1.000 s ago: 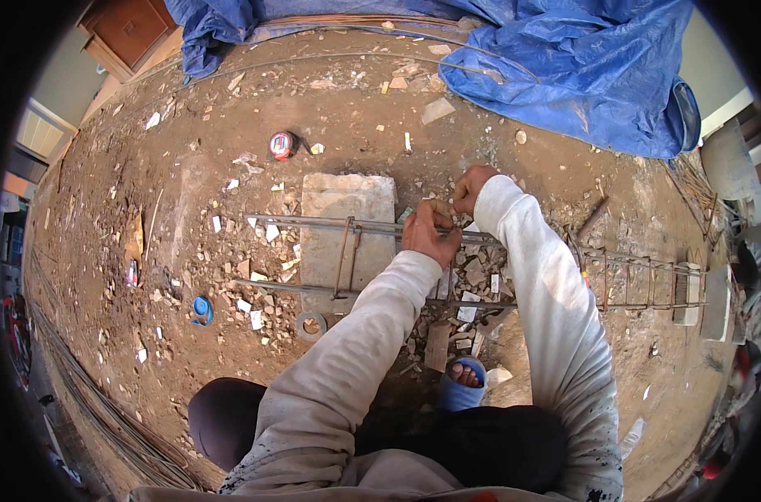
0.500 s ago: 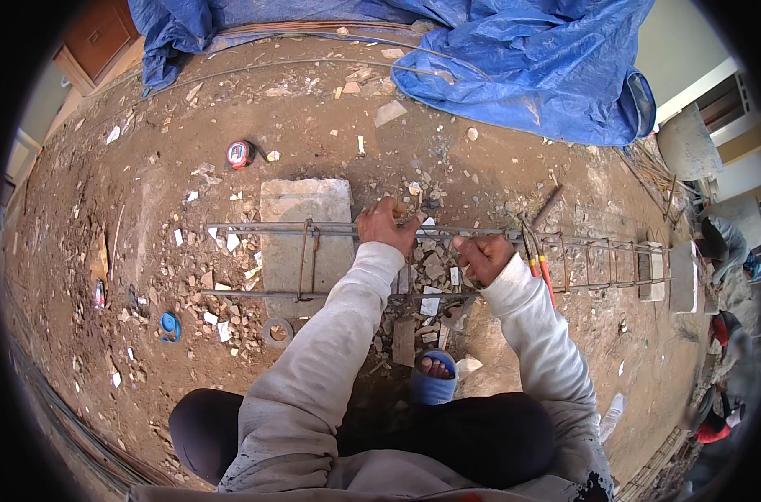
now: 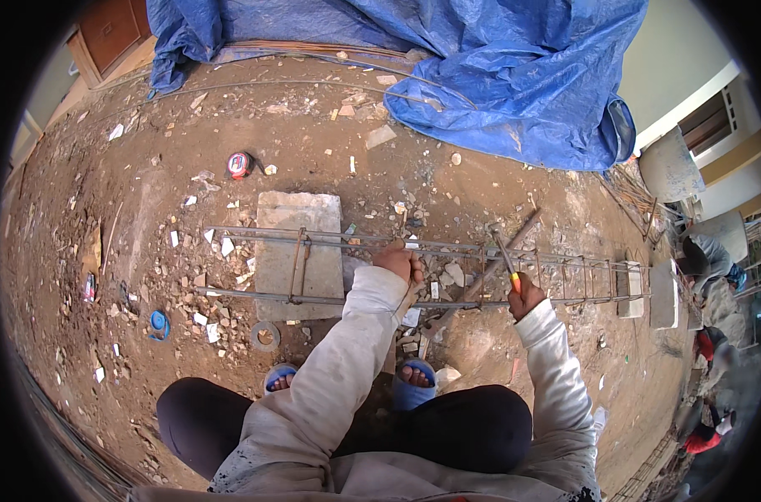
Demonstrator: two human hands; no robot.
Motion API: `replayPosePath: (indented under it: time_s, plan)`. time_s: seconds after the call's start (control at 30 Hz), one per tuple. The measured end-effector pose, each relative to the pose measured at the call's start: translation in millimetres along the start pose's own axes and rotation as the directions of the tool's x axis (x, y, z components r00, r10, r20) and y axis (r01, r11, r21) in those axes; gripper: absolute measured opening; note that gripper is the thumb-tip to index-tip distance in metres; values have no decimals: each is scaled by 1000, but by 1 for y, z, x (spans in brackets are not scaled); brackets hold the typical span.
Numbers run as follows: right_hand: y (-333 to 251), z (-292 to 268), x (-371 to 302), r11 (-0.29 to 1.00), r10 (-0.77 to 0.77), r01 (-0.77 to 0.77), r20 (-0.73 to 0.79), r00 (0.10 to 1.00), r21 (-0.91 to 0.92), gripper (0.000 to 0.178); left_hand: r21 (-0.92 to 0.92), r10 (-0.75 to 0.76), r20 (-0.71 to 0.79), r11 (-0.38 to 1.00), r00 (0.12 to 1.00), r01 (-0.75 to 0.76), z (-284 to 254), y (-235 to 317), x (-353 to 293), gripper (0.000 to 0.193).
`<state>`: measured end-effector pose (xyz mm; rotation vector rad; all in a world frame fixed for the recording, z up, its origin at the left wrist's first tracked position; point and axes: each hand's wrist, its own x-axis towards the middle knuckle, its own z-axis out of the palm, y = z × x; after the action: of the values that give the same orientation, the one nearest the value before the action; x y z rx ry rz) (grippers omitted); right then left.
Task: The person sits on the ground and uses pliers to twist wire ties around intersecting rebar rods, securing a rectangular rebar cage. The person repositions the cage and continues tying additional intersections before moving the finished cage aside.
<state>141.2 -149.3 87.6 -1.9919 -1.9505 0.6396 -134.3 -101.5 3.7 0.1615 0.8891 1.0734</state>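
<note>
A long reinforcing-steel cage [image 3: 238, 293], with parallel bars and square stirrups, lies across the ground in front of me. Its left part rests on a pale concrete slab [image 3: 323, 272]. My left hand [image 3: 400, 260] is closed at the upper bars, just right of the slab; the fingers hide what they grip. In my right hand [image 3: 527, 298] are pincers [image 3: 507, 258] with orange-yellow handles, held by the handle end. Their metal head points away from me, over the upper bars next to a stirrup.
A tape measure [image 3: 239, 165] lies beyond the slab; a grey ring [image 3: 256, 336] and a blue ring [image 3: 157, 325] lie nearer. A brown rod [image 3: 525, 228] slants beneath the cage. Blocks [image 3: 663, 293] support its right end. Blue tarpaulin [image 3: 514, 92] covers the back. Other people [image 3: 709, 255] are far right.
My right hand has left the upper bars, moved right and nearer, and taken hold of the pincers that were standing against the cage. My left hand stays at the bars, its fingers more curled.
</note>
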Motion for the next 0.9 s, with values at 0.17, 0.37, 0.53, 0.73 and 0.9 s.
replayPosePath:
  time_s: [0.17,0.37,0.53,0.73,0.9]
  plan:
    - [-45,13,11,984,87,-148,464,882,96,19,-617,20,34,787,999,5,8,-39,-11,30]
    - [-85,26,65,909,-149,328,534,832,-257,22,-572,9,55,820,998,24,11,-37,-20,46]
    - [-112,16,73,849,-129,402,602,788,-343,18,-609,25,108,791,994,46,7,-41,-22,45]
    - [-110,20,81,706,-189,535,604,774,-465,21,-571,10,5,821,1000,-5,16,-60,-5,44]
    - [-97,35,94,649,40,492,672,740,-580,26,34,154,-161,988,975,-150,55,-74,-7,40]
